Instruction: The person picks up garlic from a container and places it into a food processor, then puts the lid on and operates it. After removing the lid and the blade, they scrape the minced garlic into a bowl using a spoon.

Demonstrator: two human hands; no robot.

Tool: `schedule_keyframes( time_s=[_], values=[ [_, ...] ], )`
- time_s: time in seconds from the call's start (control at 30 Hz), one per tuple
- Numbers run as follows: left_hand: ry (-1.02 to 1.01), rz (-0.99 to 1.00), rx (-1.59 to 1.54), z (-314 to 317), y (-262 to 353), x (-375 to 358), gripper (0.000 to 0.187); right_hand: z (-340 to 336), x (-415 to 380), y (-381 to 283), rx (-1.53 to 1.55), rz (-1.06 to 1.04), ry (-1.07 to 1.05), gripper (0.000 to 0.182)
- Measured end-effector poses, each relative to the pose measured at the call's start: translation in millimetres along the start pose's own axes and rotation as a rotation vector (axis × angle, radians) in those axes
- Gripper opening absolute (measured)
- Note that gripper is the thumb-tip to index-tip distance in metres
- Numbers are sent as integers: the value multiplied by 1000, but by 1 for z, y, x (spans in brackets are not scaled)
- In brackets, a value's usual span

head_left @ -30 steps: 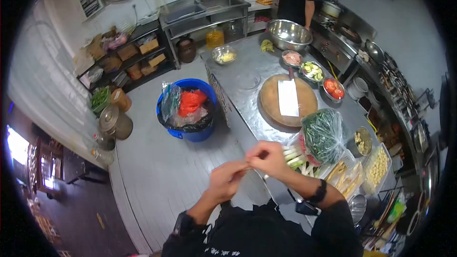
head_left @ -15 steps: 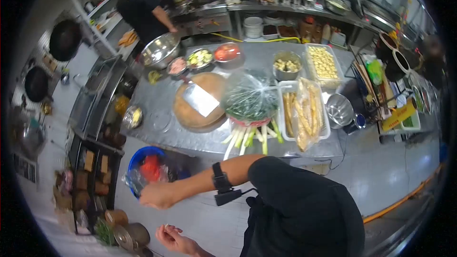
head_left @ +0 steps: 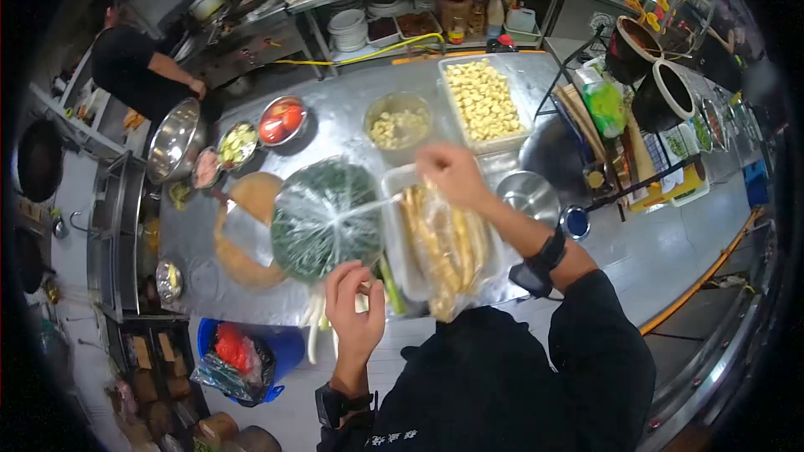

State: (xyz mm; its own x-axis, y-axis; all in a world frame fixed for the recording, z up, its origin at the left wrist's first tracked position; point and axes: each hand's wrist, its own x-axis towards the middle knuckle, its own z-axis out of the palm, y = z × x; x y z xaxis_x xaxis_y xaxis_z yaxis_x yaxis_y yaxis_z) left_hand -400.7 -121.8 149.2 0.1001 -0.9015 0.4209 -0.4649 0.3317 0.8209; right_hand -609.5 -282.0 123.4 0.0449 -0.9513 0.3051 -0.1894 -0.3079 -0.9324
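Observation:
My right hand (head_left: 452,174), slightly blurred, hangs over the far end of a white plastic basket (head_left: 394,238). Its fingers are drawn together; whatever they pinch is hidden. Long yellow-brown sticks (head_left: 414,209) lie in the basket, partly under a clear plastic bag (head_left: 452,272) that holds more of them. My left hand (head_left: 356,314) is at the table's near edge with curled fingers. Something small may sit between its thumb and fingers, too small to name. Just beyond it rests a clear bag of dark leafy greens (head_left: 327,226), and white-green scallions (head_left: 314,314) stick out below.
A cleaver (head_left: 251,234) lies on a round wooden board (head_left: 239,264). Behind are a tub of pale pieces (head_left: 398,125), a tray of pale cloves (head_left: 486,100) and bowls, one with tomatoes (head_left: 280,120). A blue bin (head_left: 289,351) stands below. A co-worker (head_left: 134,67) is at far left.
My right hand has moved from over the blue bin to above the white basket. My left hand has come up to the table edge. The view has turned right.

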Motion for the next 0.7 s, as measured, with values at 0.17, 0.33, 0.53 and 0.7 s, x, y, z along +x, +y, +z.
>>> schedule_keyframes(
  time_s=[0.17, 0.33, 0.53, 0.7],
  values=[
    [-183, -24, -45, 69, 7, 46, 25, -118, 81, 98, -423, 7, 231, 14],
    [-437, -21, -50, 157, 10, 120, 28, -177, 126, 158, -609, 100, 331, 14],
    [-354, -136, 2, 293, -60, 178, 40, -236, 175, 259, -368, 733, 493, 49],
    [-402, -359, 229, 349, -119, 196, 46, -262, 167, 325, -77, 1064, 367, 49]
  ],
)
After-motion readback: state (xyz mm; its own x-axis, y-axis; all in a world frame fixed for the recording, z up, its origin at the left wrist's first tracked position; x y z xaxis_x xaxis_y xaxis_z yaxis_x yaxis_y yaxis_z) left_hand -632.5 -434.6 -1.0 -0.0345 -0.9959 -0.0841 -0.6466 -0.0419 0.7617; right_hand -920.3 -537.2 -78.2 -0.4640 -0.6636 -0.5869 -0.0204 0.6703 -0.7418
